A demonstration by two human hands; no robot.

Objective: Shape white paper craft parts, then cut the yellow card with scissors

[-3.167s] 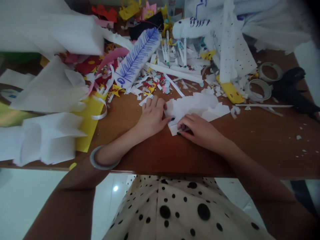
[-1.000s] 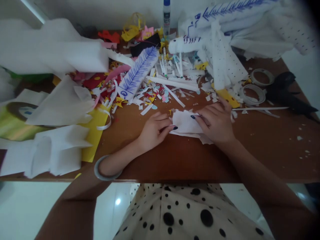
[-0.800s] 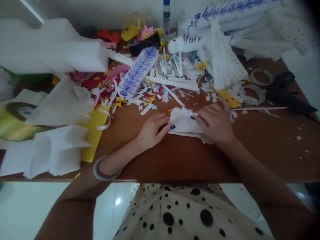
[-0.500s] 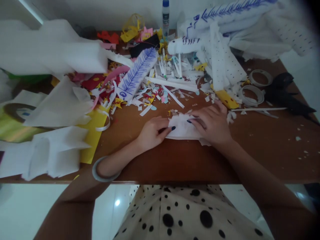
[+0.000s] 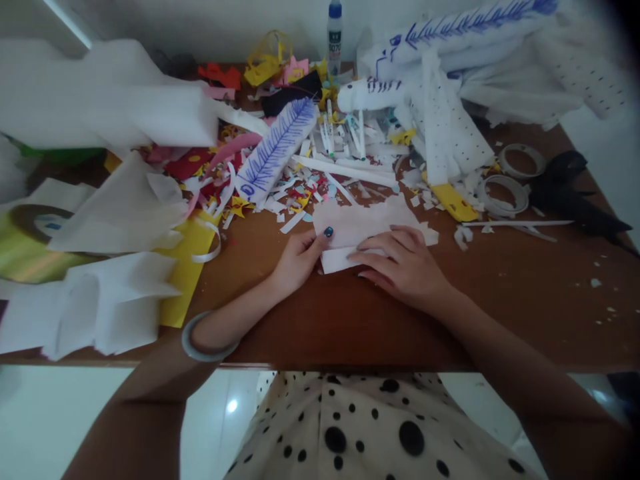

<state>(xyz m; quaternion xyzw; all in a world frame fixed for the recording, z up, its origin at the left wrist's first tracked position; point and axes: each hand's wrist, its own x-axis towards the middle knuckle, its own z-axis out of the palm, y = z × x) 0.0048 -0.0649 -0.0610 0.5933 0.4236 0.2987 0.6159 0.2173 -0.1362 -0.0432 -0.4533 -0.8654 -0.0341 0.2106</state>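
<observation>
A: What takes up the most room?

B: The brown table (image 5: 500,293), which runs across the whole view. Its far half is buried in paper: big white sheets (image 5: 115,113) on the left, and a long white paper figure (image 5: 450,60) with blue pen strokes on the right.

A: And nearer the middle?

B: A white paper feather (image 5: 277,150) drawn in blue lies slanted among a heap of coloured scraps (image 5: 305,187). A yellow sheet (image 5: 187,260) pokes out from under the white sheets on the left. Black scissors (image 5: 575,197) lie at the right edge, with two tape rolls (image 5: 505,187) just beside them. A glue bottle (image 5: 334,30) stands upright at the back.

A: Where is the piece being handled?

B: The white paper (image 5: 365,223) lies flat on the table's near middle, just in front of the scraps, between the two hands.

A: What are the hands doing?

B: The left hand (image 5: 295,260) pinches the paper's left edge, with the thumb on top and the other fingers curled beneath or beside it. The right hand (image 5: 400,263) lies palm down on the paper's near part, with its fingers stretched out and close together, pressing a folded strip down. A bracelet (image 5: 200,333) sits on the left wrist.
</observation>
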